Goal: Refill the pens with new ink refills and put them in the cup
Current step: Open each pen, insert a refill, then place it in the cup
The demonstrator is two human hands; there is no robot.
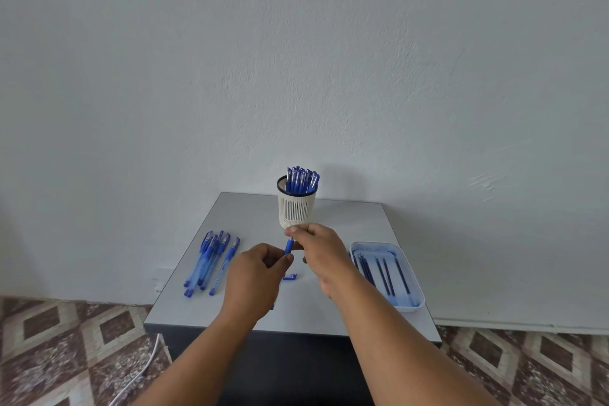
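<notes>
Two arms come up from the bottom edge, both bare all the way, no sleeves showing, no cuffs. Left hand [255, 269] bare, no glove, no ring or band seen on the wrist. Right hand [321, 249] same: bare, no glove, wrist w/ nothing on it. Forearms look smooth, broad near the lens, narrowing twd the wrists. Knuckles and short nails just visible on a few fingers, detail too small beyond that

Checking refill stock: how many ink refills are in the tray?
5 visible: dark blue ink refills lying lengthwise in the pale blue plastic tray, three bunched left, two spaced right. The right hand may hide more.
</notes>
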